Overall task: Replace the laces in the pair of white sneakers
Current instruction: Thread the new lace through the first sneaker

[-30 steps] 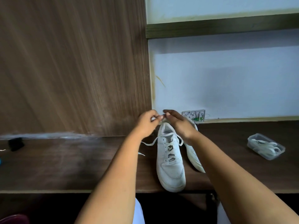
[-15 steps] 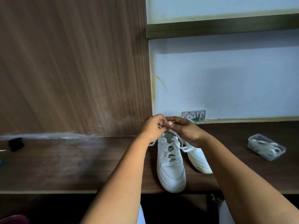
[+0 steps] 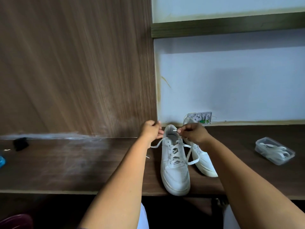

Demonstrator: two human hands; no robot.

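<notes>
Two white sneakers stand on the dark wooden desk (image 3: 66,162). The nearer sneaker (image 3: 175,172) points its toe over the front edge and carries a white lace (image 3: 189,156) through its eyelets. The second sneaker (image 3: 204,161) lies behind it to the right, partly hidden by my right arm. My right hand (image 3: 193,132) pinches the lace tip above the nearer sneaker's collar. My left hand (image 3: 151,130) hovers just left of the collar with fingers curled; the lace's other end trails beneath it, and I cannot see whether it is held.
A clear plastic tub (image 3: 274,150) holding white laces sits on the desk at right. A wall socket plate (image 3: 200,117) is behind the sneakers. A small black object (image 3: 20,143) lies at far left. A wood panel rises behind the desk.
My hands, which met over the sneaker's collar, have parted. The right one has drawn a lace tip up and a loop of lace now hangs over the sneaker's right side.
</notes>
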